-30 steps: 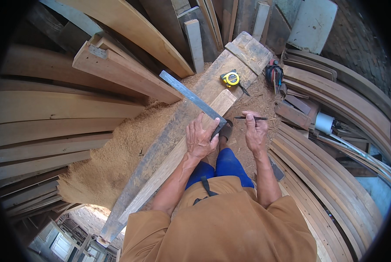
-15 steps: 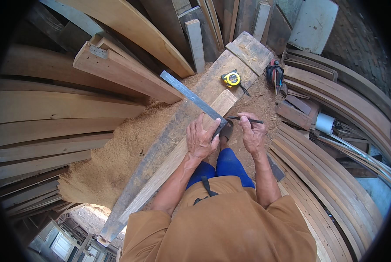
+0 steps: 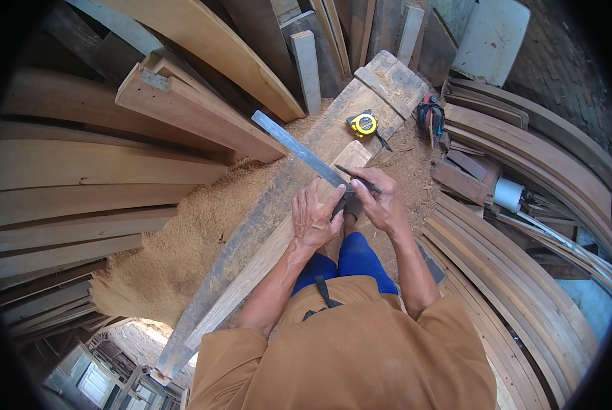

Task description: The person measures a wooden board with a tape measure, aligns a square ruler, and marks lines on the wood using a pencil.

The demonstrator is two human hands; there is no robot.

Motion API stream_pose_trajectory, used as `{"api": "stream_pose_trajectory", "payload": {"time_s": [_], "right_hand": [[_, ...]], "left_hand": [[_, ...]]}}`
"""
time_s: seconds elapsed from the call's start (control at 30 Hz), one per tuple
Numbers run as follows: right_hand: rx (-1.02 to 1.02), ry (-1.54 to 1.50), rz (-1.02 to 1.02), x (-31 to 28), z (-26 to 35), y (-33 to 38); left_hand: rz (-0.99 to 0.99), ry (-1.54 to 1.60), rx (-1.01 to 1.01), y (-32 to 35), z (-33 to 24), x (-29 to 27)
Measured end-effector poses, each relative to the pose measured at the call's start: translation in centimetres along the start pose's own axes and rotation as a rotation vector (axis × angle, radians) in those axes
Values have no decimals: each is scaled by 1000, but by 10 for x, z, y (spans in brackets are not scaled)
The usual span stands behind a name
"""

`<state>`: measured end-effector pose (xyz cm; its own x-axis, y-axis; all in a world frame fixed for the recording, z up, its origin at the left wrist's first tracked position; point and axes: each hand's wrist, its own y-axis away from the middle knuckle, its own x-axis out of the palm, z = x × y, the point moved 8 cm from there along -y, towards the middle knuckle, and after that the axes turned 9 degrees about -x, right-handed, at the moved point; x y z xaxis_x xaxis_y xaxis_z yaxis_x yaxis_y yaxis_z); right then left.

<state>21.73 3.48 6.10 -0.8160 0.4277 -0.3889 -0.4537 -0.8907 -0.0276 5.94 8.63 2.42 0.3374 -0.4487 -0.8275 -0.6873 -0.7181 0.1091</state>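
A try square [image 3: 296, 146] with a grey metal blade lies across a pale wooden length [image 3: 251, 268], its dark stock against the near side. My left hand [image 3: 314, 217] is closed on the square by the stock, its fingers pressing on the wood. Between thumb and fingertips my right hand [image 3: 384, 201] pinches a thin dark pencil-like marker [image 3: 356, 178]. The marker's tip points left, over the wood right beside the blade. Under the wooden length is a worn plank bench [image 3: 251, 222]. Farther up this bench sits a yellow and black tape measure [image 3: 364, 124].
Boards [image 3: 94, 164] lean in rows at the left and far side. More stacked planks [image 3: 504, 273] curve along the right. Sawdust [image 3: 176, 253] covers the floor left of the bench. A red and black corded tool [image 3: 429, 117] lies right of the bench's far end.
My right hand has moved left with the marker, bringing its tip from right of the square to beside the blade over the wood. My left hand and the square have stayed in place.
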Motion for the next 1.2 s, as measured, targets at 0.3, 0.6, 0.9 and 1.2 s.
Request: {"api": "stream_pose_trajectory", "payload": {"time_s": [0.3,0.6,0.9,1.2], "right_hand": [[-157,138,130,6,7,-6],[-99,310,286,-15,4,7],[-95,69,94,2,2,-16],[44,288,356,-13,-2,-8]], "left_hand": [[-14,-7,-1,0,0,-1],[5,16,-6,-1,-1,-1],[6,6,-13,-2,-4,-1],[-16,-14,-2,0,-1,-2]]}}
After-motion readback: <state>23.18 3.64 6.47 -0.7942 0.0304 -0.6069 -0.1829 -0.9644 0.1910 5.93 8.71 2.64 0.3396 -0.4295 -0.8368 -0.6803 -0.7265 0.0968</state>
